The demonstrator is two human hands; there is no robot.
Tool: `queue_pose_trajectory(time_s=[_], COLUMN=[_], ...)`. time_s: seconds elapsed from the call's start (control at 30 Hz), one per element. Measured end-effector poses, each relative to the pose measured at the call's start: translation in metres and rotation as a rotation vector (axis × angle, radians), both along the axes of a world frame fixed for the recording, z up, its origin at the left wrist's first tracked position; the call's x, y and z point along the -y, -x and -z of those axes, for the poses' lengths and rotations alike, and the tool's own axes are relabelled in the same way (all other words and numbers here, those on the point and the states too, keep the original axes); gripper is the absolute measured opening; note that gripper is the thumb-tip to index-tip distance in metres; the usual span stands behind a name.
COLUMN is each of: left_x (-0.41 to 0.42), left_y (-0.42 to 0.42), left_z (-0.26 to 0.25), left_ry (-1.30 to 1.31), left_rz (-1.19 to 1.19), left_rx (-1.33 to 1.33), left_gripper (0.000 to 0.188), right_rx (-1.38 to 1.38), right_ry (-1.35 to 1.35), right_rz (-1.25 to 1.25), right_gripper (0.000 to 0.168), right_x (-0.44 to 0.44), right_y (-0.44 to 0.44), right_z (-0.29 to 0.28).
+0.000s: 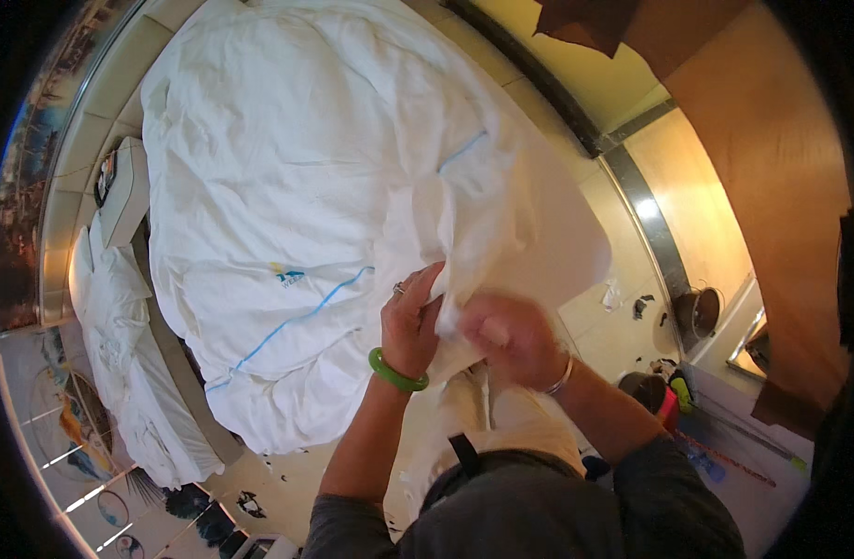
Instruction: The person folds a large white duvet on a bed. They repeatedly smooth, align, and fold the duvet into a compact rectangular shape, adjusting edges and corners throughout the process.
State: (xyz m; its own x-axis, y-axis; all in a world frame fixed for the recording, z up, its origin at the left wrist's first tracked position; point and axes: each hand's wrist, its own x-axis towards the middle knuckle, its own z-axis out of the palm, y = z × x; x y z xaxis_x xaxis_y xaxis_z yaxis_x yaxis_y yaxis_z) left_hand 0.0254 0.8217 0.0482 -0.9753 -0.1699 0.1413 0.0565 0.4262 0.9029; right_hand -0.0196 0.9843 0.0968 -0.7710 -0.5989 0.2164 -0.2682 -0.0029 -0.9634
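Observation:
A white duvet cover (273,189) with blue lines and a small printed mark lies rumpled across the bed before me. My left hand (409,321), wearing a green bangle and a ring, grips a fold of this cover at the near edge. Just to its right is my right hand (514,339), with a silver bangle. It is curled and blurred by motion, its fingertips close to the bunched fabric; whether they pinch it is unclear. Right of the hands, a smooth white bed surface (574,244) shows from under the cover.
Left of the bed stand a white nightstand (127,192) and a second surface with white bedding (133,377). Scraps of litter (640,307) lie on the tiled floor. At the right are a dark bin (699,311), another bin (643,391) and a wooden panel (769,175).

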Motion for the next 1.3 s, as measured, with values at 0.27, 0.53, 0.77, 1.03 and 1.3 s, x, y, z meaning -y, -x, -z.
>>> queue_pose_trajectory(time_s=[0.27,0.53,0.77,1.03,1.3], left_x=[-0.015,-0.007,-0.02,-0.045,-0.035], left_y=[-0.028,-0.042,-0.012,-0.001,0.026], left_z=[-0.043,-0.048,-0.076,-0.087,-0.119], left_ry=[-0.139,0.285,-0.518,0.383,0.673], left_rz=[0.031,0.01,-0.04,0.118,0.647], left_rx=[0.115,-0.049,0.133,-0.332,-0.413], left_gripper=[0.02,0.024,0.017,0.022,0.014], right_rx=[0.217,-0.047,0.251,0.196,-0.188], right_ry=[0.065,0.006,-0.102,-0.017,-0.064], right_rz=[-0.088,-0.253,0.253,0.431,0.444], right_gripper=[0.011,0.015,0.018,0.018,0.012], right_x=[-0.02,-0.027,-0.026,-0.028,-0.047], right_y=[-0.053,-0.078,-0.072,-0.033,-0.06], right_z=[-0.057,-0.065,-0.048,-0.023,-0.039])
